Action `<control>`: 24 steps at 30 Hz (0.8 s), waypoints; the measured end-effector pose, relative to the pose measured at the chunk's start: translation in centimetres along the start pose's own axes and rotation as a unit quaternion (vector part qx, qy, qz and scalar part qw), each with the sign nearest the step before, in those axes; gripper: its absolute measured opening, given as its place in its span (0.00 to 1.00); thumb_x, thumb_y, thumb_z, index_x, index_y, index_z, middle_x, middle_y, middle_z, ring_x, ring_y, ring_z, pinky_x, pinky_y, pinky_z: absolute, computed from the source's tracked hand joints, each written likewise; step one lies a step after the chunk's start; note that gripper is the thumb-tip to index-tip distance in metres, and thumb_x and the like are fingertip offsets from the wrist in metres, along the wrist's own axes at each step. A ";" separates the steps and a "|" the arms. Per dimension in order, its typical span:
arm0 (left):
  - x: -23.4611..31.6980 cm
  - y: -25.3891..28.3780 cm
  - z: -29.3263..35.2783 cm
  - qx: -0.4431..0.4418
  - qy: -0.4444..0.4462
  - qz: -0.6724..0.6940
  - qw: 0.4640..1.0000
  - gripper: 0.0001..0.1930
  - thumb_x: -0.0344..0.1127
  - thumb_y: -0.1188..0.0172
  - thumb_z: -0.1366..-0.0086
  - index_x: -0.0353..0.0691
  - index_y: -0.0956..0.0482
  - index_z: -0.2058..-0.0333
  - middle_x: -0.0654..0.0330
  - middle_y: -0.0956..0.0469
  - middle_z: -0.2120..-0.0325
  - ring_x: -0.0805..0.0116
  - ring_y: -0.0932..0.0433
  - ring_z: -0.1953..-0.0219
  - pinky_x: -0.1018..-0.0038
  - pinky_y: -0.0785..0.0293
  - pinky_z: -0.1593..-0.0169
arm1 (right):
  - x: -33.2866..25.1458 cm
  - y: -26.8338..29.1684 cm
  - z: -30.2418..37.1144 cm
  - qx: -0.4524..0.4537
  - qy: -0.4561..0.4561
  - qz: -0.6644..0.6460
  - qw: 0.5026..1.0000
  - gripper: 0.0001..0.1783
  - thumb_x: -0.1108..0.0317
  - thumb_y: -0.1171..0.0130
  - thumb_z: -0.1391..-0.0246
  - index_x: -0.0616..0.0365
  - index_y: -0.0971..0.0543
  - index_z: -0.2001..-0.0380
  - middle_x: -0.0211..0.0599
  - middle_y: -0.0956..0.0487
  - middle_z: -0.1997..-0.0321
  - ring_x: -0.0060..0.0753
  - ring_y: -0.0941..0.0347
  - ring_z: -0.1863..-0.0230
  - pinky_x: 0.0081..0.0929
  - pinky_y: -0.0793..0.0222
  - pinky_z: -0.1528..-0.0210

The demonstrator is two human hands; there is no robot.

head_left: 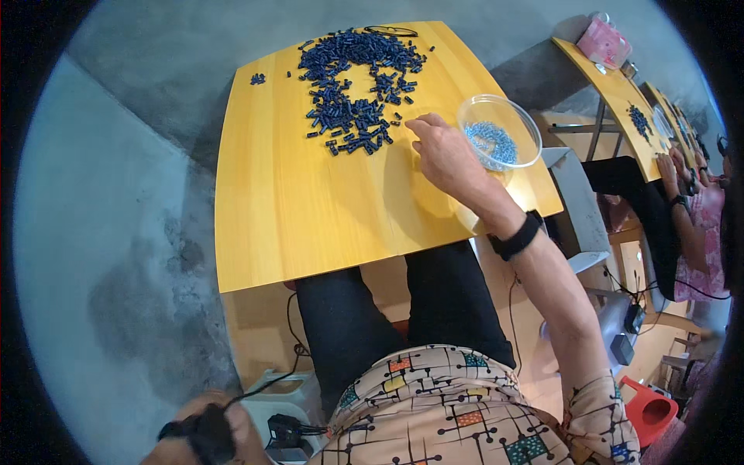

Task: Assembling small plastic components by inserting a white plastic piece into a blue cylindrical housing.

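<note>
My right hand (452, 155), with a black band at its wrist, hovers low over the yellow table (310, 225). Its thumb and forefinger point left with a gap between them, and I see nothing held. Just beyond the fingertips lie a few loose dark blue cylindrical pieces, at the edge of a large spread pile of them (360, 50). Right beside the hand stands a clear round plastic bowl (530, 124) holding many small shiny pale-blue pieces (496, 143). My left hand (208, 401) is low at the left, off the table; its fingers cannot be made out.
Dark-framed glasses (391, 31) lie at the table's far edge. A small separate cluster of pieces (258, 79) sits at the far left. A grey bin (577, 209) stands beside the table. People work at another table (612, 85) on the right. Cables hang below.
</note>
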State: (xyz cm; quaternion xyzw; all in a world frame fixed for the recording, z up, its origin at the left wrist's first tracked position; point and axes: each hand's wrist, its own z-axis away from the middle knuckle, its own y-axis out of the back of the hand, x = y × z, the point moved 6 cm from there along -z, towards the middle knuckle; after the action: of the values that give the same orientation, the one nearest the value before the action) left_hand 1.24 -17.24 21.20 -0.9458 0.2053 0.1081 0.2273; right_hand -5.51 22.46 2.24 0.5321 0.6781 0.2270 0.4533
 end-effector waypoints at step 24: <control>-3.8 5.4 0.7 -0.138 0.123 -0.150 0.971 0.10 0.37 0.54 0.37 0.47 0.24 0.63 0.67 0.31 0.81 0.74 0.36 0.80 0.78 0.41 0.78 | 3.1 -4.0 -5.2 -0.087 -0.030 0.148 0.985 0.16 0.79 0.49 0.58 0.56 0.21 0.64 0.42 0.23 0.61 0.46 0.26 0.61 0.35 0.30 0.58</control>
State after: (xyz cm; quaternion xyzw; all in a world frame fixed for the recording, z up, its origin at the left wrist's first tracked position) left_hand -4.59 -19.99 19.66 -0.9941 0.0704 -0.0172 0.0811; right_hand -12.12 24.90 0.46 0.5918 0.5555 0.3334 0.4796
